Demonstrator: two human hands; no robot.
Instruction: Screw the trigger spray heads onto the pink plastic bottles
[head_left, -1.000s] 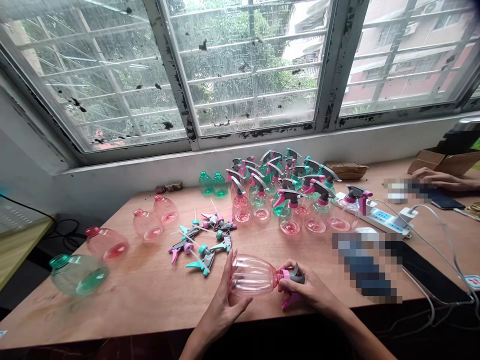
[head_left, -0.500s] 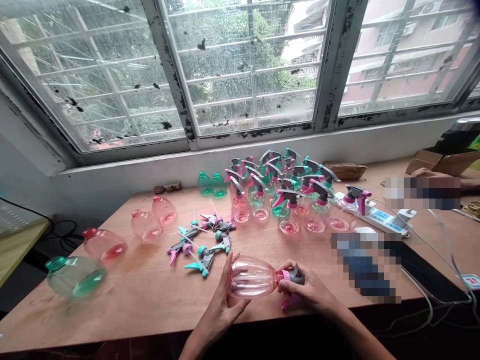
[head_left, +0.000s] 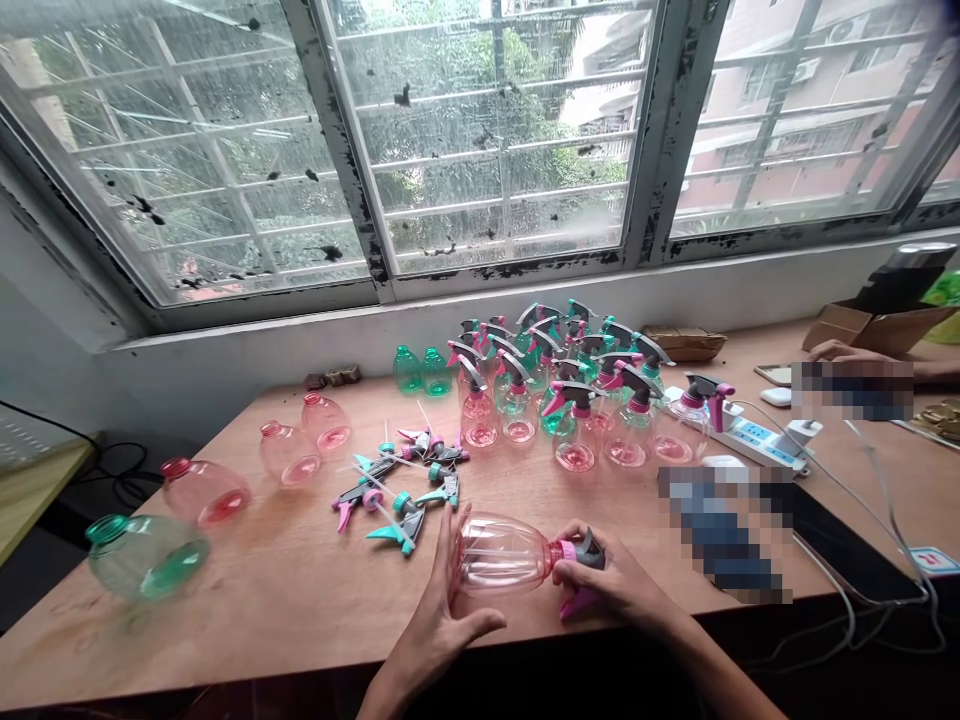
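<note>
A clear pink spray bottle [head_left: 504,553] lies sideways above the table's front edge, its neck to the right. My right hand [head_left: 611,580] grips its grey-and-pink trigger sprayer head [head_left: 585,553] at the neck. At the bottle's base, my left hand [head_left: 450,590] rests its palm side against it, fingers stretched out and thumb apart below. Loose trigger sprayers [head_left: 403,522] with thin tubes lie in a pile just beyond my left hand. To the left, pink bottles [head_left: 202,490] and a green bottle [head_left: 146,558] lie tilted without heads.
Several spray bottles with heads [head_left: 576,440] stand grouped at the back, beside two headless green bottles [head_left: 436,372]. On the right are a power strip [head_left: 757,440], white cables, a dark phone [head_left: 847,550] and another person's hand [head_left: 847,355]. A window lies behind the table.
My left hand's thumb has come away from the bottle and its fingers have straightened. The right hand keeps its grip on the sprayer head. The view has shifted slightly.
</note>
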